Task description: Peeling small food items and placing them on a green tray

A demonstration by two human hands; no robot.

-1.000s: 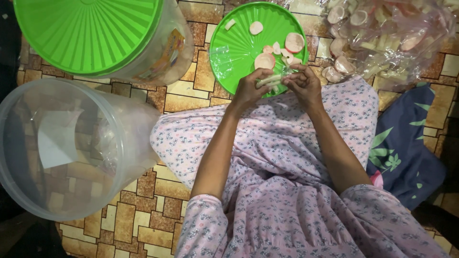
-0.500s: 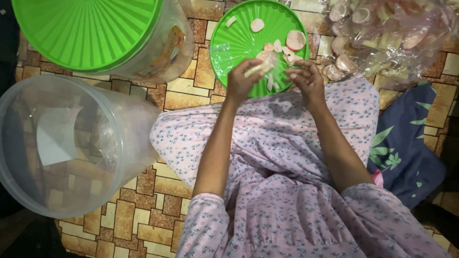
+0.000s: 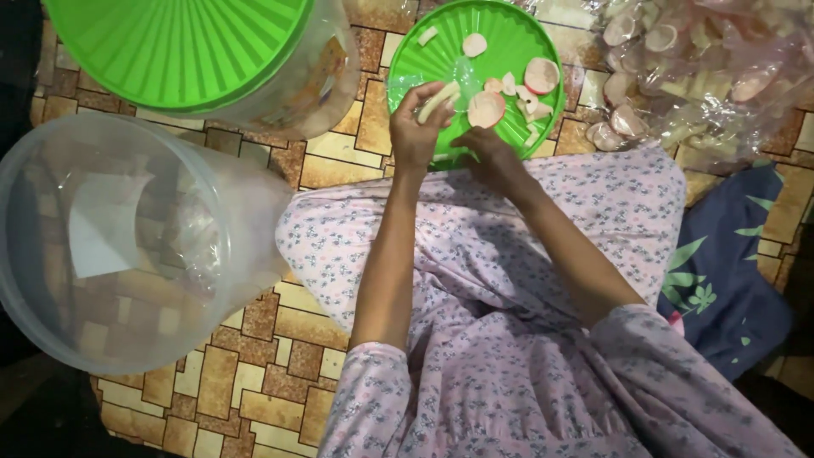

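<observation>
- Since a half second ago, both hands have parted: the left lifted its strip, the right dropped low on the lid.
- Empty clear tub lies far left on the patterned mat.
- Left hand pinches a pale strip over the green lid.
- Right hand rests fingers down just below a round slice; its grip I cannot tell.
- Bag of slices sits right.
</observation>
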